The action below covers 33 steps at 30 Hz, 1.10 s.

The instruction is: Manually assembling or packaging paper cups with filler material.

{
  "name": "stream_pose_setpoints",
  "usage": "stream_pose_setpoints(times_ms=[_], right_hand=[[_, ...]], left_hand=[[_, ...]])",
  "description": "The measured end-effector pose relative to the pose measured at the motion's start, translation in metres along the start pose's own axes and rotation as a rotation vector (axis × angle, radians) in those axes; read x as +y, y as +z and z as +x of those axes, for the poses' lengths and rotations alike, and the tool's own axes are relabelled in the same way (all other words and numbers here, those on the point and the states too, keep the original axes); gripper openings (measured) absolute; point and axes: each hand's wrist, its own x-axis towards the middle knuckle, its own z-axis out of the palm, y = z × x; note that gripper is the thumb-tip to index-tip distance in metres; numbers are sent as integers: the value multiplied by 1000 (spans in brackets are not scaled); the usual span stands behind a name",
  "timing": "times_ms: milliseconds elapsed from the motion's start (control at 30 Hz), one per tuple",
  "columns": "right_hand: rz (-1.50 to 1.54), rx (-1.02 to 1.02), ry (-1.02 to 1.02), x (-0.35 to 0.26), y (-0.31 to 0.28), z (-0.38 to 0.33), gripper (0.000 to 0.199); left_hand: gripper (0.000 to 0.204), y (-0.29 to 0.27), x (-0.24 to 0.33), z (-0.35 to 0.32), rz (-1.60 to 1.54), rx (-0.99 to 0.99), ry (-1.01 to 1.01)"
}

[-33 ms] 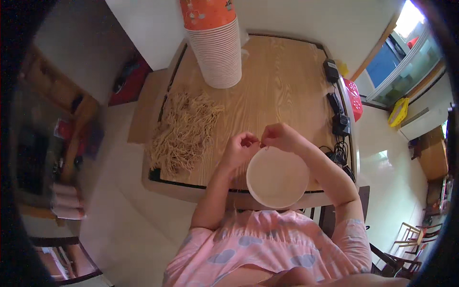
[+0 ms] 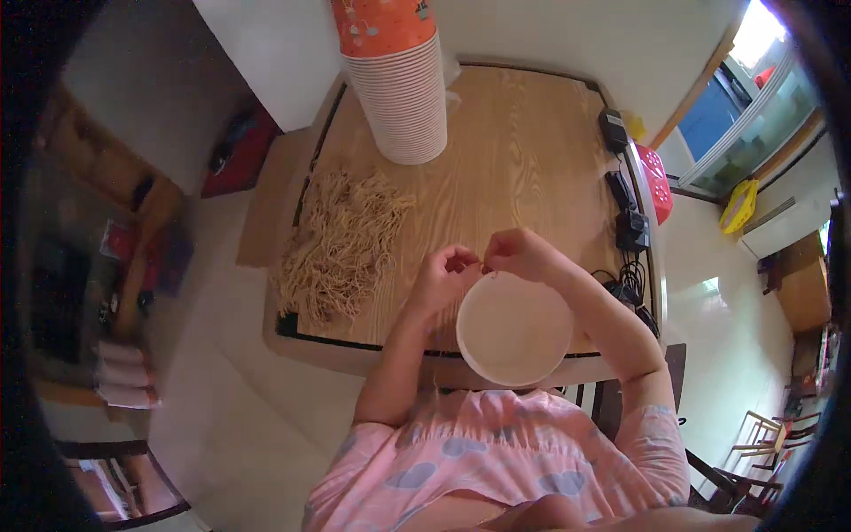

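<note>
My left hand (image 2: 447, 277) and my right hand (image 2: 525, 254) meet at the far rim of a white round paper bucket (image 2: 516, 332), seen from above. Both are closed in a pinch on a thin strand of twine (image 2: 495, 275) at that rim; the fingers partly hide it. A fine length of it seems to hang down beside my left forearm. The bucket rests by the table's near edge, in front of my body. To the left lies a loose heap of tan twine strands (image 2: 346, 244).
A tall stack of nested paper buckets (image 2: 399, 97), the top one orange, stands at the back of the wooden table (image 2: 505, 151). Black adapters (image 2: 632, 230) and coiled cables (image 2: 628, 284) lie along its right edge. A red plastic basket (image 2: 654, 182) is beyond that edge.
</note>
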Motion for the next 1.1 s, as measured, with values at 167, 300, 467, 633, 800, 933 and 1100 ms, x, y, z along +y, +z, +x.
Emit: stream_pose_setpoints(times_ms=[167, 300, 467, 633, 800, 933, 1100], right_hand=[[-20, -10, 6, -3, 0, 0, 6], [17, -5, -22, -9, 3, 0, 11], [-76, 36, -8, -4, 1, 3, 11], [3, 33, -38, -1, 2, 2, 11], [-1, 54, -30, -9, 4, 0, 11], [-126, 97, -3, -21, 7, -4, 14], [-263, 179, -54, -18, 11, -5, 16]], left_hand=[[10, -5, -10, 1, -53, -3, -16], [14, -9, -10, 0, -135, 15, -113], [16, -6, 1, -4, -105, 23, -86], [16, -3, 6, -9, -74, 61, -50], [11, -2, 8, -6, -149, 61, -120], [10, -4, 2, -3, -174, 92, -85], [9, -6, 1, -3, -158, 116, -109]])
